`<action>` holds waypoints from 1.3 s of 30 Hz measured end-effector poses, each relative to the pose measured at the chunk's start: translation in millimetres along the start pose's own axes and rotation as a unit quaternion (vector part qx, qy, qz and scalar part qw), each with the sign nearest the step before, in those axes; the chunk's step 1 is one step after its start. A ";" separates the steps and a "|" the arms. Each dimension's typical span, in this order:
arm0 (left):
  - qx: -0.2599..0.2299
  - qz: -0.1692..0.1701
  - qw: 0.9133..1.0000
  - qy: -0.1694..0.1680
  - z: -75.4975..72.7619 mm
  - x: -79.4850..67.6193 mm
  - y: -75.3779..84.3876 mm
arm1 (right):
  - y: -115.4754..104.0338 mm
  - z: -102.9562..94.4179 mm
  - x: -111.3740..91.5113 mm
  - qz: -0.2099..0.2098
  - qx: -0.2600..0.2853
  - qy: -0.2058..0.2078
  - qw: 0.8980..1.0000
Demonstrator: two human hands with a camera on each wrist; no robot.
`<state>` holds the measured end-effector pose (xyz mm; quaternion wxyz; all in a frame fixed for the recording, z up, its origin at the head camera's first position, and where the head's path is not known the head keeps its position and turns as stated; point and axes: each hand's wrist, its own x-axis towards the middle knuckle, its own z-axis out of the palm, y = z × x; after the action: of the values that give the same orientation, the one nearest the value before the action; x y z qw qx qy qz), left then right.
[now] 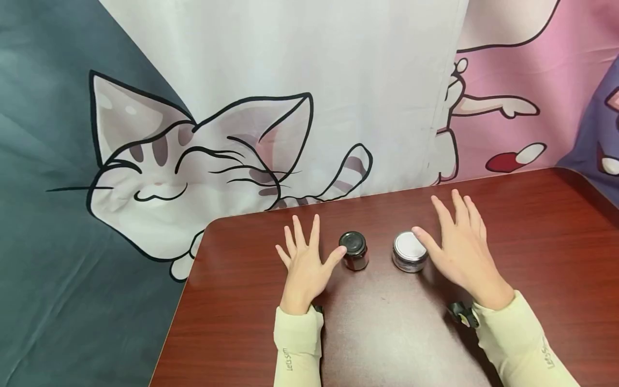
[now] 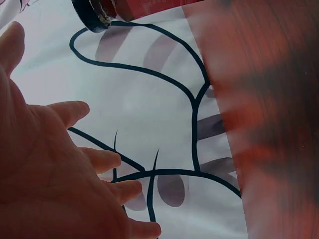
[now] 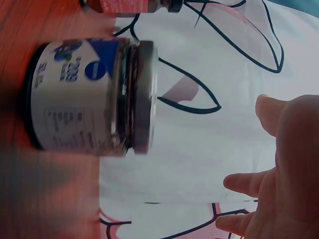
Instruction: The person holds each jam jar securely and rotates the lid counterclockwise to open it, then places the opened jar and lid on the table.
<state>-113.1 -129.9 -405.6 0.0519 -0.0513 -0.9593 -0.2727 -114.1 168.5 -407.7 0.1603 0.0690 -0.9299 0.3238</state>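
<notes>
Two small jars stand upright on the table, side by side between the hands. The left one is a jar with a black lid point(image 1: 355, 251) and a red label. To its right is a wider jar with a silver-white lid point(image 1: 409, 250); the right wrist view shows its white and blue printed label point(image 3: 75, 94). My left hand point(image 1: 306, 271) is spread just left of the black-lidded jar, its thumb overlapping the lid's edge in the head view. My right hand point(image 1: 461, 252) is spread right of the silver-lidded jar, thumb tip near its lid. Both hands hold nothing.
The reddish-brown wooden table point(image 1: 232, 322) has a rounded back left corner. Behind it hangs a curtain point(image 1: 387, 80) printed with a cartoon cat and other figures. A dark wrist device point(image 1: 463, 315) sits at the right sleeve's cuff.
</notes>
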 end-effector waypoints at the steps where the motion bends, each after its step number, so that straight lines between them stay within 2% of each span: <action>1: 0.000 0.000 1.000 -0.001 0.1 0.1 0.2 | -1.4 0.8 0.3 -0.002 0.001 0.001 1.000; 4: 0.001 0.000 1.000 -0.001 0.1 0.2 -0.1 | -6.0 3.1 1.4 -0.006 0.003 0.002 1.000; 16: -0.018 -0.007 0.999 -0.034 2.2 0.1 -5.4 | -26.0 17.1 4.0 -0.020 0.022 -0.004 1.000; 25: -0.026 0.007 0.999 -0.040 4.6 0.9 -5.0 | -38.8 27.4 4.0 -0.030 0.028 -0.012 0.999; 39: -0.032 0.007 0.996 -0.081 12.5 5.1 -9.3 | -51.2 42.0 5.4 -0.057 0.039 -0.018 0.998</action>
<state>-120.2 -130.8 -420.3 -0.0254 -0.0818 -0.9506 -0.2982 -118.0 102.1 -407.2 0.1593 0.1332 -0.9140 0.3485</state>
